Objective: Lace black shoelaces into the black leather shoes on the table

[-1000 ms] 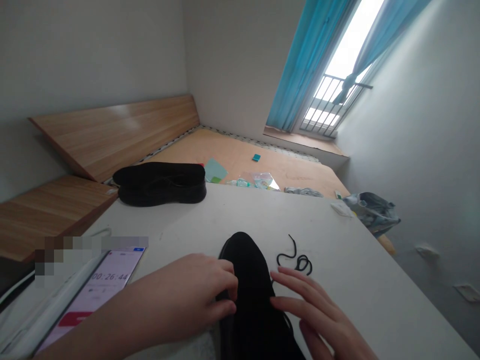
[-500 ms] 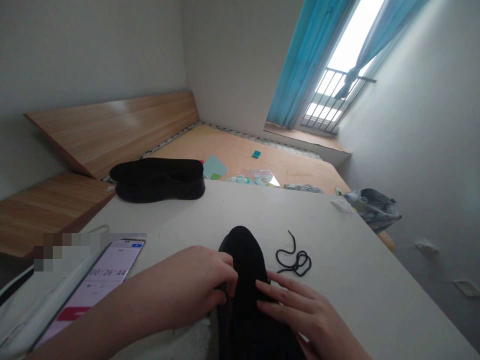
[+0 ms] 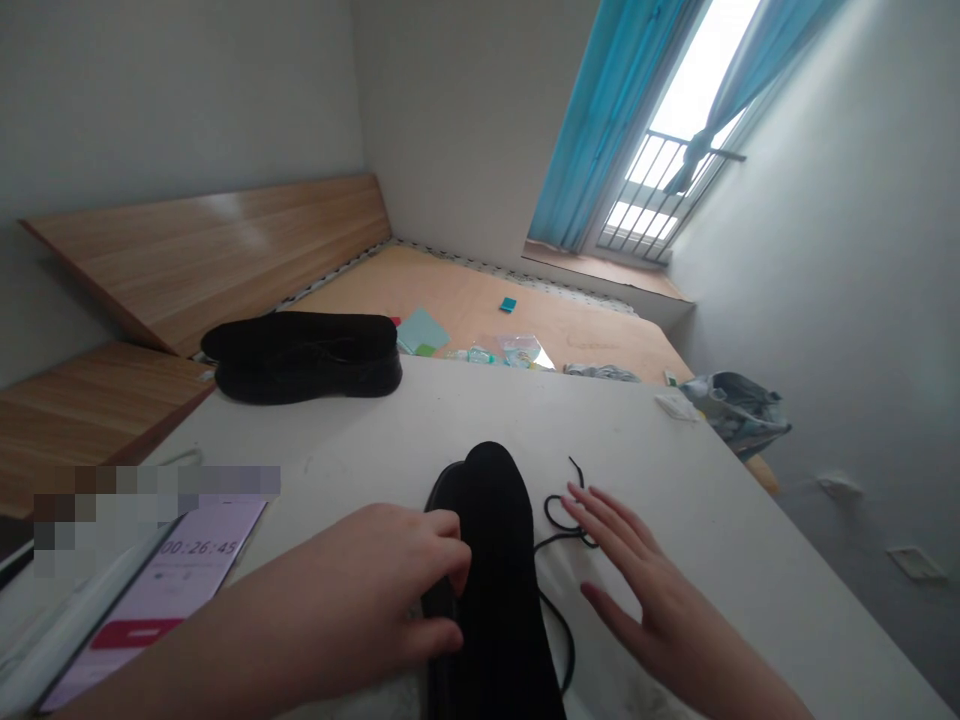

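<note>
A black shoe lies lengthwise in front of me, its near end cut off by the frame. A flat black insole rests over it, its rounded tip sticking out past the shoe's far end. My left hand grips the shoe's left edge with bent fingers and thumb. To the right, my right hand is off the shoe with fingers stretched out, over a black shoelace. Part of the lace is hidden under those fingertips; another stretch loops beside the shoe.
A second black shoe, also with a black insole on top, stands at the back left of the white table. A phone running a timer lies under my left forearm. Beyond the table is a bed with small items.
My right hand has let go of the insole and moved right, over the shoelace. The insole's tip has shifted slightly right and away from me. My left hand keeps its grip.
</note>
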Action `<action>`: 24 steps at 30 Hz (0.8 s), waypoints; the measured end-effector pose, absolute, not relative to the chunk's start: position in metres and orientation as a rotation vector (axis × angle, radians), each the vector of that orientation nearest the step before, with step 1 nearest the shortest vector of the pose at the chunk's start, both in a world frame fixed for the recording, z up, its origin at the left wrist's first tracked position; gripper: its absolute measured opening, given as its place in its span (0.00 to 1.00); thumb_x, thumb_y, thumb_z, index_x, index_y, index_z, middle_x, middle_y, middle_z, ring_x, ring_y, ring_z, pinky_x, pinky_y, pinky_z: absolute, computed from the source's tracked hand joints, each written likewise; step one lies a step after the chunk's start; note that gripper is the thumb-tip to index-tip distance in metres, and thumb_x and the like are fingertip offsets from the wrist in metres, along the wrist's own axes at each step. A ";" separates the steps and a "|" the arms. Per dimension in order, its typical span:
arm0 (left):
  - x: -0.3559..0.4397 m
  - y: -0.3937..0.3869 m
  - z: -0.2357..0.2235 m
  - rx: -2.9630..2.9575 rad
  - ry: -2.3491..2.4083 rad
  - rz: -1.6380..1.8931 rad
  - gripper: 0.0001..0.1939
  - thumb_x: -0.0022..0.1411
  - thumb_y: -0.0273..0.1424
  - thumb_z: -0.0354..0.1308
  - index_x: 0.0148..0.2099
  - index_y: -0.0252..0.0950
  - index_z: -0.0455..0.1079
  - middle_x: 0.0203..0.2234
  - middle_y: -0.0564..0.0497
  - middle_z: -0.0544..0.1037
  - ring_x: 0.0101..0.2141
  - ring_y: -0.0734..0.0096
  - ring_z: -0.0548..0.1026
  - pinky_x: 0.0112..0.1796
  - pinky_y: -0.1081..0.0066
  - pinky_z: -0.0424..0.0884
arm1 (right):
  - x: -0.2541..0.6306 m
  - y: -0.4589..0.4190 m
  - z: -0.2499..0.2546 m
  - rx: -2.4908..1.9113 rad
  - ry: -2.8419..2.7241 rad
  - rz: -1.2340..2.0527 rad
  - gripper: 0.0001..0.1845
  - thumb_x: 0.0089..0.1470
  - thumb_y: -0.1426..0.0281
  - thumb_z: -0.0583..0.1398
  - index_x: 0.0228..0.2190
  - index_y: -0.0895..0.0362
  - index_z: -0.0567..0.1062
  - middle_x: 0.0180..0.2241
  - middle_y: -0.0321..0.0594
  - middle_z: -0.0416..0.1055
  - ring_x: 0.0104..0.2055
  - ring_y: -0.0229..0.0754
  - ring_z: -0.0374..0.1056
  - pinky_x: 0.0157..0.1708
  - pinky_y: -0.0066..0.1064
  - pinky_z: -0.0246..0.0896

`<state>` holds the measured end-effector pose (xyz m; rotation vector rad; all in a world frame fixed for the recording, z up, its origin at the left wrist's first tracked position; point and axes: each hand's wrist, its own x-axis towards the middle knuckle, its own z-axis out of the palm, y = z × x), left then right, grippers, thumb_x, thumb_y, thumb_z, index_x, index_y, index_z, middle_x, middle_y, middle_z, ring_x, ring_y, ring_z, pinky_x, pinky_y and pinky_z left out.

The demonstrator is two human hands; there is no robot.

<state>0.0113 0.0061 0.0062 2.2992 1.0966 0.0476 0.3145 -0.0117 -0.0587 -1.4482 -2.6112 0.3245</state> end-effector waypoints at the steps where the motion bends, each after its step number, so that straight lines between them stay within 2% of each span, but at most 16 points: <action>1: 0.013 0.005 0.006 2.294 1.107 0.016 0.06 0.56 0.33 0.66 0.38 0.44 0.75 0.36 0.55 0.77 0.35 0.64 0.77 0.36 0.69 0.68 | 0.324 -0.002 -0.069 -1.564 -2.567 0.294 0.41 0.60 0.69 0.56 0.68 0.49 0.44 0.69 0.47 0.46 0.71 0.55 0.36 0.62 0.58 0.51; 3: 0.019 0.003 0.005 2.296 1.125 -0.024 0.10 0.58 0.34 0.65 0.43 0.43 0.74 0.39 0.54 0.76 0.36 0.62 0.77 0.36 0.67 0.68 | 0.339 0.017 -0.093 -1.686 -2.543 0.313 0.47 0.53 0.66 0.62 0.68 0.53 0.46 0.70 0.50 0.44 0.71 0.59 0.34 0.63 0.59 0.47; 4: 0.021 0.002 0.005 2.310 1.136 -0.016 0.12 0.59 0.34 0.64 0.46 0.43 0.73 0.41 0.53 0.76 0.37 0.61 0.77 0.36 0.67 0.68 | 0.343 0.025 -0.104 -1.724 -2.527 0.307 0.44 0.53 0.65 0.63 0.66 0.53 0.51 0.69 0.50 0.45 0.71 0.59 0.34 0.64 0.60 0.45; 5: 0.024 0.002 0.004 2.327 1.136 -0.005 0.13 0.60 0.34 0.64 0.48 0.42 0.72 0.41 0.52 0.76 0.38 0.60 0.77 0.36 0.66 0.68 | 0.346 0.032 -0.115 -1.735 -2.499 0.309 0.38 0.53 0.65 0.63 0.63 0.53 0.59 0.68 0.50 0.48 0.71 0.60 0.35 0.63 0.61 0.45; 7: 0.028 0.002 0.004 2.361 1.120 0.030 0.12 0.61 0.34 0.62 0.48 0.42 0.71 0.42 0.51 0.76 0.39 0.60 0.76 0.36 0.67 0.67 | 0.346 0.039 -0.130 -1.662 -2.363 0.388 0.20 0.54 0.65 0.61 0.49 0.54 0.71 0.65 0.50 0.56 0.70 0.60 0.39 0.63 0.61 0.45; 9: 0.029 0.003 0.004 2.378 1.090 0.066 0.10 0.62 0.33 0.61 0.47 0.42 0.71 0.41 0.52 0.75 0.39 0.61 0.76 0.36 0.67 0.67 | 0.340 0.040 -0.138 -1.543 -2.189 0.503 0.07 0.56 0.65 0.59 0.35 0.54 0.73 0.58 0.50 0.64 0.69 0.59 0.45 0.63 0.59 0.47; 12: 0.026 0.006 0.004 2.383 1.096 0.071 0.08 0.63 0.32 0.60 0.46 0.42 0.71 0.40 0.52 0.75 0.39 0.62 0.75 0.36 0.66 0.66 | 0.330 0.033 -0.138 -1.473 -2.014 0.603 0.09 0.58 0.62 0.58 0.30 0.54 0.70 0.47 0.49 0.71 0.61 0.58 0.58 0.62 0.59 0.46; 14: 0.023 0.008 0.004 2.383 1.122 0.057 0.07 0.64 0.32 0.59 0.45 0.42 0.71 0.40 0.52 0.75 0.39 0.61 0.75 0.36 0.66 0.67 | 0.326 0.028 -0.133 -1.484 -1.918 0.662 0.12 0.60 0.59 0.55 0.30 0.54 0.68 0.36 0.45 0.73 0.47 0.53 0.69 0.57 0.58 0.56; 15: 0.021 0.009 0.004 2.381 1.137 0.060 0.07 0.64 0.32 0.59 0.45 0.42 0.71 0.40 0.52 0.75 0.39 0.61 0.75 0.37 0.66 0.67 | 0.324 0.026 -0.127 -1.487 -1.856 0.698 0.13 0.62 0.58 0.53 0.30 0.53 0.66 0.30 0.40 0.71 0.38 0.48 0.70 0.52 0.54 0.63; 17: 0.017 0.011 0.004 2.367 1.153 0.076 0.07 0.63 0.33 0.59 0.45 0.42 0.71 0.40 0.52 0.75 0.39 0.62 0.75 0.37 0.66 0.67 | 0.321 0.022 -0.111 -1.479 -1.725 0.770 0.15 0.65 0.55 0.48 0.32 0.52 0.62 0.22 0.30 0.61 0.24 0.39 0.64 0.36 0.42 0.71; 19: 0.013 0.012 0.003 2.359 1.162 0.095 0.07 0.64 0.33 0.57 0.45 0.42 0.72 0.40 0.52 0.75 0.39 0.62 0.75 0.38 0.67 0.67 | 0.314 0.017 -0.086 -1.421 -1.518 0.930 0.16 0.65 0.53 0.49 0.34 0.51 0.61 0.20 0.25 0.53 0.18 0.34 0.53 0.22 0.27 0.65; 20: 0.012 0.013 0.003 2.359 1.168 0.101 0.07 0.65 0.32 0.55 0.45 0.42 0.72 0.39 0.52 0.75 0.39 0.62 0.75 0.38 0.67 0.67 | 0.310 0.014 -0.071 -1.340 -1.310 1.100 0.15 0.62 0.53 0.54 0.34 0.51 0.62 0.20 0.24 0.50 0.18 0.32 0.48 0.17 0.22 0.56; 22: 0.010 0.014 0.000 2.369 1.176 0.108 0.10 0.67 0.29 0.52 0.45 0.42 0.72 0.38 0.51 0.76 0.39 0.63 0.75 0.39 0.67 0.68 | 0.300 0.008 -0.036 -1.158 -1.001 1.388 0.14 0.57 0.57 0.62 0.36 0.50 0.65 0.20 0.24 0.48 0.17 0.29 0.40 0.14 0.16 0.44; 24: 0.009 0.013 -0.003 2.378 1.156 0.116 0.13 0.66 0.25 0.50 0.45 0.43 0.73 0.38 0.51 0.76 0.39 0.64 0.75 0.40 0.67 0.68 | 0.288 0.000 -0.001 -1.069 -0.933 1.560 0.11 0.57 0.60 0.63 0.39 0.48 0.69 0.21 0.25 0.49 0.18 0.30 0.39 0.14 0.16 0.45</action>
